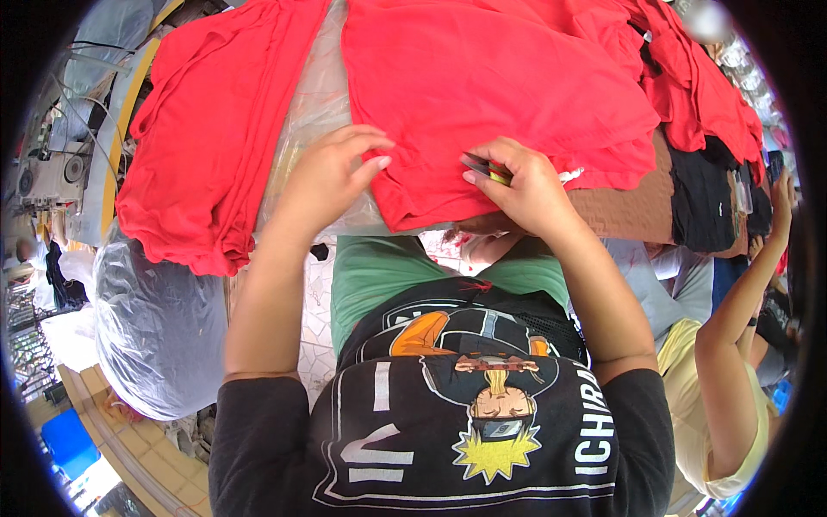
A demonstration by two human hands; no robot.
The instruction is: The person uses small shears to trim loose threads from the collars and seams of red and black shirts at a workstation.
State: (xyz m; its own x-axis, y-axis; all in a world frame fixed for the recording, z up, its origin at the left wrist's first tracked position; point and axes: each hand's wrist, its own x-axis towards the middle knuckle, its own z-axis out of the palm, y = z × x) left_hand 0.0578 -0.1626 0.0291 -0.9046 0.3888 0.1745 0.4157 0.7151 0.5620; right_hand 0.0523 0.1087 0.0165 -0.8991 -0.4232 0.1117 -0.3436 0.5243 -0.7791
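A red garment (pixel 491 77) lies spread on the table in front of me. My right hand (pixel 530 185) is closed around small thread snips (pixel 497 175) with dark blades and a yellow-green part, held just above the cloth near its front edge. At the left edge of the same garment is my left hand (pixel 327 177), its fingers bent and the thumb apart from them, with nothing visible between. Further left, a folded pile of red garments (pixel 215 103) hangs a little over the table's front edge.
Clear plastic sheeting (pixel 314 112) covers the table between the red cloths. Brown fabric (pixel 624 207) and black fabric (pixel 702 202) lie to the right. A big plastic-wrapped bundle (pixel 159 327) stands at lower left. Another person's arm (pixel 736 345) is close on the right.
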